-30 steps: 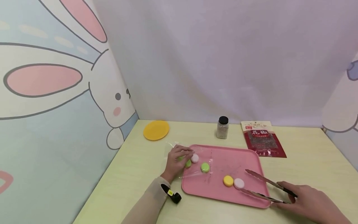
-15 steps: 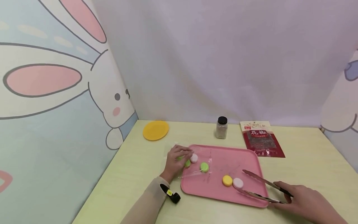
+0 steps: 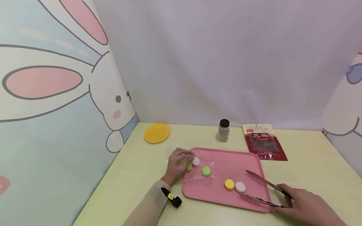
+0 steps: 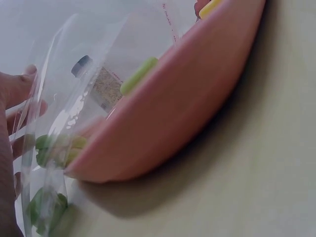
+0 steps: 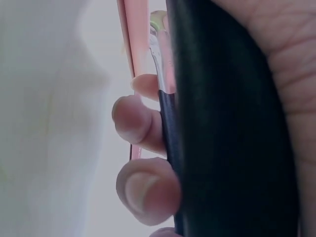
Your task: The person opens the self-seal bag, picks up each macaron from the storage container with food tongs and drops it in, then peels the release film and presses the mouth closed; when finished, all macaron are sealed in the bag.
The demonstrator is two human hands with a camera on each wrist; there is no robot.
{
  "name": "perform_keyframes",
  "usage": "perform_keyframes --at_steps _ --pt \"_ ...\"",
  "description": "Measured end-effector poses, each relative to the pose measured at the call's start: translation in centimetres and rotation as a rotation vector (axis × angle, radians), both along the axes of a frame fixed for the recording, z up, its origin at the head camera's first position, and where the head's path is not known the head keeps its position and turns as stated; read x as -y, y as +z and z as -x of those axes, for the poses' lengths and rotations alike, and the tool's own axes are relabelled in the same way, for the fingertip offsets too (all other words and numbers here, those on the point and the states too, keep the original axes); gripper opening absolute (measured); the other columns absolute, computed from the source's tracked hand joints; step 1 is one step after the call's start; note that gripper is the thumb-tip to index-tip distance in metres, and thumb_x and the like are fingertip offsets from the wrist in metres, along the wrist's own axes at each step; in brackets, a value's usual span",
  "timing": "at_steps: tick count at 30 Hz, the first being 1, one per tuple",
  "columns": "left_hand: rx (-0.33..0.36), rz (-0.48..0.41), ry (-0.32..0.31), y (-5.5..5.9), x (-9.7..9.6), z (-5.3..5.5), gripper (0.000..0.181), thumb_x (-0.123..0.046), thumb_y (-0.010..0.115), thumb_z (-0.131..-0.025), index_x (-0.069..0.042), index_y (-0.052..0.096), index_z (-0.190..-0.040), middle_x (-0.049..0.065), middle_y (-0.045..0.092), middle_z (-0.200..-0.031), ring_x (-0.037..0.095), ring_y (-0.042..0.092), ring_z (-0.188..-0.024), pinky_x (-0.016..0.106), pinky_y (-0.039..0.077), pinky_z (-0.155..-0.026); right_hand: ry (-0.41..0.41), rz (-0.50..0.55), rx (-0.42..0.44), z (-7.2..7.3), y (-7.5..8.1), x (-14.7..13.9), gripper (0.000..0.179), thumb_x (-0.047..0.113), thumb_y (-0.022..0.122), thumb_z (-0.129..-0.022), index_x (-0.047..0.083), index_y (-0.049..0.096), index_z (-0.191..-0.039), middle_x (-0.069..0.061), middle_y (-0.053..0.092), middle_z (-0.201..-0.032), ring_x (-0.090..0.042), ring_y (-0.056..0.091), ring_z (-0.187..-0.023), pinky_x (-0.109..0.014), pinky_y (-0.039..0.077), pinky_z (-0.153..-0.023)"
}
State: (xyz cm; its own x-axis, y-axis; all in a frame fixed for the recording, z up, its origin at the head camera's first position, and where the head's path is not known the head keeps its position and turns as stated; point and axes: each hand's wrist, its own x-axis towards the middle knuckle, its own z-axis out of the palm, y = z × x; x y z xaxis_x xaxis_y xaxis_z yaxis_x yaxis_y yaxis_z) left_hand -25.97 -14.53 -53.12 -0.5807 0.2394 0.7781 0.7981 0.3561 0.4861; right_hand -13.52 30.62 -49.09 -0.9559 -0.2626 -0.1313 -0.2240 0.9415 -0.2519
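My left hand [image 3: 178, 161] pinches a clear plastic bag [image 4: 64, 98] at the left end of a pink tray [image 3: 215, 196]. Green macarons [image 3: 188, 167] show under its fingers, seen through the plastic in the left wrist view. A pale pink macaron [image 3: 195, 161] and another green macaron [image 3: 205, 171] lie near them, overlapped by the bag. My right hand [image 3: 304, 201] grips metal tongs [image 3: 261, 180] with black handles. Their arms are spread over the tray's right part, the lower tip close to a lilac macaron [image 3: 240, 187]. A yellow macaron [image 3: 229, 184] sits beside that one.
Behind the tray stands a jar [image 3: 223, 130] with a black lid. A red spice packet [image 3: 264, 142] lies at the back right, and a yellow plate [image 3: 156, 133] at the back left. A rabbit-patterned wall [image 3: 56, 141] borders the table's left side.
The tongs have shifted slightly left toward the lilac macaron, their tips a little farther apart. The left hand keeps its place on the bag.
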Motion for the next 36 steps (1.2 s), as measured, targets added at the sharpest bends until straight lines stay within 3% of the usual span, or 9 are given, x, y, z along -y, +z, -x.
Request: perform_keyframes --at_steps 5,11,15,19,25,30,34,36 --pt "-0.014 -0.002 -0.012 0.2 -0.2 0.2 0.014 -0.005 0.080 -0.085 -0.007 0.080 -0.099 0.006 0.075 -0.100 0.024 0.064 -0.093 0.040 0.051 -0.083 -0.027 0.003 0.020 -0.1 0.1 0.1 0.075 0.083 0.066 -0.069 0.022 0.059 -0.112 0.011 0.043 -0.067 -0.001 0.038 -0.058 -0.025 0.029 -0.054" --pt "-0.036 -0.014 -0.023 0.7 -0.3 0.3 0.015 0.002 0.080 -0.081 -0.003 0.079 -0.096 0.013 0.075 -0.097 0.032 0.065 -0.090 0.046 0.051 -0.080 -0.003 0.005 -0.036 -0.2 0.1 0.0 0.067 0.081 0.068 -0.070 0.024 0.057 -0.104 0.014 0.042 -0.067 0.000 0.037 -0.057 -0.025 0.029 -0.053" --pt "-0.037 -0.017 -0.035 1.9 -0.5 -0.3 0.016 0.007 0.079 -0.079 0.001 0.079 -0.094 0.016 0.074 -0.095 0.034 0.064 -0.088 0.047 0.051 -0.078 -0.011 -0.008 -0.031 -0.1 0.2 0.2 0.065 0.081 0.068 -0.071 0.024 0.057 -0.101 0.012 0.042 -0.067 -0.001 0.037 -0.056 -0.026 0.029 -0.052" --pt "-0.047 -0.011 -0.034 3.2 -0.6 -1.1 0.017 0.009 0.079 -0.079 0.002 0.078 -0.094 0.016 0.074 -0.095 0.033 0.064 -0.088 0.047 0.051 -0.078 0.006 0.002 -0.085 -0.1 0.2 0.3 0.062 0.080 0.068 -0.071 0.026 0.055 -0.096 0.014 0.041 -0.065 0.000 0.036 -0.055 -0.025 0.028 -0.051" --pt "-0.048 -0.003 -0.027 3.7 -0.8 -1.3 0.016 0.009 0.079 -0.079 0.003 0.078 -0.094 0.017 0.074 -0.096 0.033 0.064 -0.087 0.047 0.051 -0.078 0.037 0.034 -0.155 -0.3 0.1 0.5 0.051 0.075 0.071 -0.074 0.030 0.054 -0.092 0.018 0.038 -0.063 0.002 0.034 -0.056 -0.023 0.027 -0.051" --pt "-0.034 -0.009 -0.019 3.6 -0.7 -1.5 0.016 0.009 0.079 -0.079 0.003 0.078 -0.093 0.017 0.074 -0.095 0.034 0.064 -0.087 0.048 0.051 -0.077 0.050 0.038 -0.107 -0.1 0.1 1.0 0.044 0.070 0.070 -0.079 0.032 0.062 -0.099 0.016 0.038 -0.062 0.000 0.035 -0.057 -0.025 0.028 -0.051" --pt "-0.014 -0.016 -0.020 3.5 -0.7 -1.7 0.015 0.008 0.079 -0.079 0.002 0.078 -0.093 0.017 0.074 -0.095 0.035 0.064 -0.087 0.048 0.051 -0.078 0.042 0.013 -0.021 0.1 0.3 1.0 0.050 0.071 0.066 -0.082 0.029 0.068 -0.107 0.012 0.042 -0.063 -0.003 0.037 -0.059 -0.027 0.031 -0.053" --pt "-0.018 -0.015 -0.020 3.5 -0.7 -1.7 0.016 0.009 0.080 -0.079 0.003 0.078 -0.093 0.018 0.074 -0.095 0.036 0.064 -0.087 0.048 0.052 -0.078 0.041 0.022 -0.023 0.0 0.4 1.0 0.051 0.070 0.066 -0.083 0.027 0.069 -0.109 0.012 0.044 -0.063 -0.005 0.039 -0.059 -0.028 0.032 -0.053"
